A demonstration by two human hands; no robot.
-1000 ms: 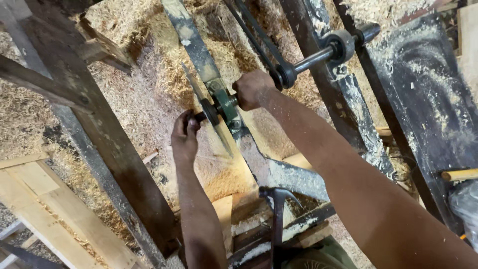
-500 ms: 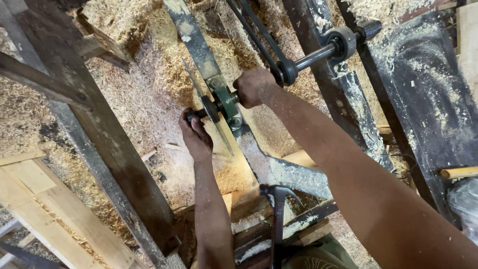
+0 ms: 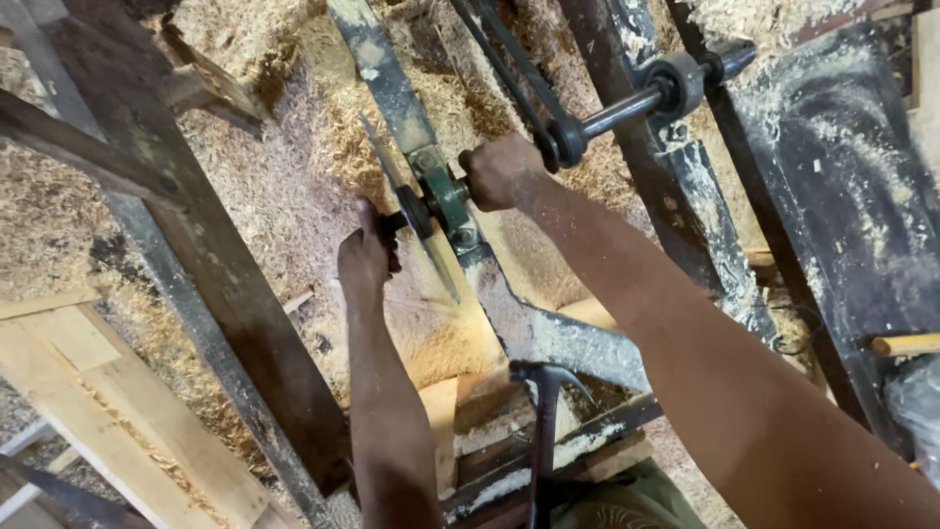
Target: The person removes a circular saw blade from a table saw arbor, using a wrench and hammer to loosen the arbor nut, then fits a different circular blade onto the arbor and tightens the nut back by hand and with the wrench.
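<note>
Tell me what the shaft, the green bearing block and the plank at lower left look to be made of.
Shaft: likely steel, a bare grey rod with dull sheen.
Green bearing block: probably cast metal, painted green, worn, with a bolt head beside it.
Plank: pale raw wood, visible grain, unfinished, dusted with sawdust.

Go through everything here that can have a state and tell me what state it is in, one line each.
Left hand: closed on the dark shaft end beside the saw blade.
Right hand: gripping the shaft next to the green bearing.
Saw blade: mounted on the shaft, seen edge-on.
Green bearing: bolted to the frame bar.
Belt: looped on the pulley.
Hammer: resting idle, head up.
Sawdust: piled over the floor.
</note>
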